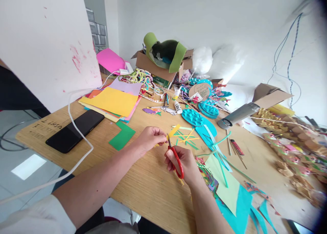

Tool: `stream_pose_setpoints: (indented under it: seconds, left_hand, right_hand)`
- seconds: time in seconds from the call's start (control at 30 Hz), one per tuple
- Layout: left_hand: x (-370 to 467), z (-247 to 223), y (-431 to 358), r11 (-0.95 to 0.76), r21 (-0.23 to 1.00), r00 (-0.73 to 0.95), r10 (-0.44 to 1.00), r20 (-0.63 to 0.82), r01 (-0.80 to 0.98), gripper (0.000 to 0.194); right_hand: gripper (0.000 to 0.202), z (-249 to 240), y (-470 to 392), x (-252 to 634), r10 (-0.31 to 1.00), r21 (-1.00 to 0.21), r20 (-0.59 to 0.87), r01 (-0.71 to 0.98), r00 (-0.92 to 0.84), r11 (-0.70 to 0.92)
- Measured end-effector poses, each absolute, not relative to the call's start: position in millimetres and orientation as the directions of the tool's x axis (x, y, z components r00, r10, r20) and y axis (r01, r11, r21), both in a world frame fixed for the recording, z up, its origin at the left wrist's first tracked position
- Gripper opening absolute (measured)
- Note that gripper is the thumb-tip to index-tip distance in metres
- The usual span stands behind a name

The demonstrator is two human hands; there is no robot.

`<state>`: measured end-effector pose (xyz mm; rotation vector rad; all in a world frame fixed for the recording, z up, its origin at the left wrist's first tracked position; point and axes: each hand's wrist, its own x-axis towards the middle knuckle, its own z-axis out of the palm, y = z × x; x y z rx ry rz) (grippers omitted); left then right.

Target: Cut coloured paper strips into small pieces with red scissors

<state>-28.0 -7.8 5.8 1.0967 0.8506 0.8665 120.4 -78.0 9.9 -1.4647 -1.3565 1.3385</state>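
Note:
My right hand (182, 162) is closed around the red handles of a pair of scissors (180, 166), blades pointing up and away from me. Pinched in the fingers of my left hand (152, 138) is a small yellow paper strip (174, 130), which reaches past the scissor blades. The blades are at the strip; whether they touch it I cannot tell. Just beyond my hands lie thin yellow and green paper strips (189, 138) on the wooden table (138, 189). A green paper piece (122, 135) lies to the left of my left hand.
At left are a black phone (75, 130), a white cable (76, 125) and stacked coloured paper (114, 99). Glue bottles (178, 107) and a cardboard box (143, 62) stand farther back. To the right are a metal flask (238, 115) and pale green paper (224, 183).

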Motion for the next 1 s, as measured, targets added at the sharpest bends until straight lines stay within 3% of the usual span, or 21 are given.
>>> stream_pose_setpoints:
  seconds: [1.0]
  left_hand:
    - [-28.4,7.8,-8.2,0.266,0.946,0.47,0.87,-0.152,-0.187,0.011]
  right_hand:
    - [0.045,8.8,-78.2,119.2,0.98,-0.975,-0.163,0.168,-0.117,-0.142]
